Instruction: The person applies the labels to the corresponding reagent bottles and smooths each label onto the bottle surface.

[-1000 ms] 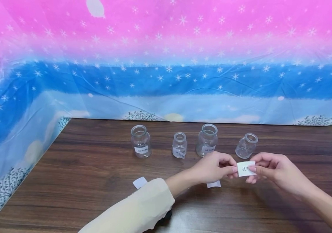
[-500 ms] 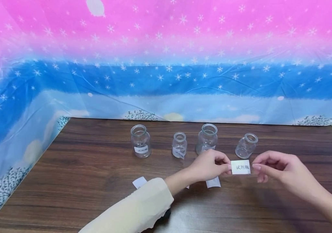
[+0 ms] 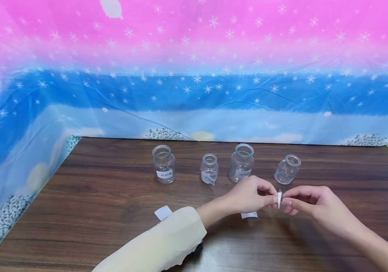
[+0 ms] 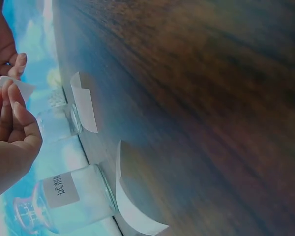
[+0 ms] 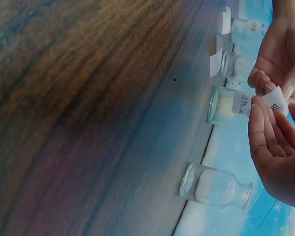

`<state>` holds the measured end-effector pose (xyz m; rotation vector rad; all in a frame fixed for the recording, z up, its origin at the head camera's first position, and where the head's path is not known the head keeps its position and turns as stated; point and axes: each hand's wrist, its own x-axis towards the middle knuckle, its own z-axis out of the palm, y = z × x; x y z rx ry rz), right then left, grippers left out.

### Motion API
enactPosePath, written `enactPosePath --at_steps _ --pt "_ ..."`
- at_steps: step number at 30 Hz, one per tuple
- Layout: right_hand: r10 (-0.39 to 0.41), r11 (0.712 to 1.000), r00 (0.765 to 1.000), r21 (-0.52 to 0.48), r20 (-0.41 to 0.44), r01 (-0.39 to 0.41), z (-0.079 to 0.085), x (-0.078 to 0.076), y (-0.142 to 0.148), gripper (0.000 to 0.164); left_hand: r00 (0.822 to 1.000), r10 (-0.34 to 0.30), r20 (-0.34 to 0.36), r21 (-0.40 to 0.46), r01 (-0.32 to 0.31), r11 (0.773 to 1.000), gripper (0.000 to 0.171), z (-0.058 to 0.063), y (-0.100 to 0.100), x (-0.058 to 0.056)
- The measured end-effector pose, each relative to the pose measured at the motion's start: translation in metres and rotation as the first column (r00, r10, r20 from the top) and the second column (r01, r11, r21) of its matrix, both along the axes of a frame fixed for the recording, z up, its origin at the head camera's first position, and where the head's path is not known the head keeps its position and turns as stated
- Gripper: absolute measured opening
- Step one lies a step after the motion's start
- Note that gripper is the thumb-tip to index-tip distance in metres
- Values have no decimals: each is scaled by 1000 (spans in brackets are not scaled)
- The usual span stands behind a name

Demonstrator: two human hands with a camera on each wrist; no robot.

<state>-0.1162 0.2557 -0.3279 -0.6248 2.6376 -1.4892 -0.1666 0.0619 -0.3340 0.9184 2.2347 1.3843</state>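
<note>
Between both hands is a small white paper label with printed characters, turned nearly edge-on in the head view. My left hand pinches its left side between thumb and fingers. At the label's other side, the thumb and fingertips of my right hand pinch the edge. Just behind the hands stands a small glass bottle with no label visible on it. To its left is a larger glass bottle bearing a label, partly hidden by my left hand. The right wrist view shows the held label bent.
Farther left stand a small labelled bottle, its label corner sticking out, and a large labelled bottle. White paper pieces lie on the wooden table, one by the left sleeve, another below the left hand. A patterned cloth hangs behind.
The label was facing the camera and flat half a second ago; now it is turned edge-on. My right hand moved left and took the label's edge again after being slightly apart from it.
</note>
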Motion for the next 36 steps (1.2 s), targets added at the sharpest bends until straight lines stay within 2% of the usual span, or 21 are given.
enactPosePath --at_steps 11,21,28,33,36 --pt "47 999 997 -16 53 -47 -2 -1 0 14 996 -20 -81 -63 15 998 10 -2 3 1" --pt "71 996 995 -53 69 -67 -5 -2 2 12 995 2 -98 -81 -10 997 9 -3 4 2" --pt "71 997 993 6 97 -72 -7 -4 18 9 997 44 -62 -115 -51 992 11 -5 8 2" --pt "44 998 987 30 155 -49 -11 -3 39 9 995 67 -76 -222 -82 972 19 -11 8 0" --pt "35 998 986 45 165 -43 -13 -2 50 10 991 71 -111 -309 -103 945 22 -15 7 -1"
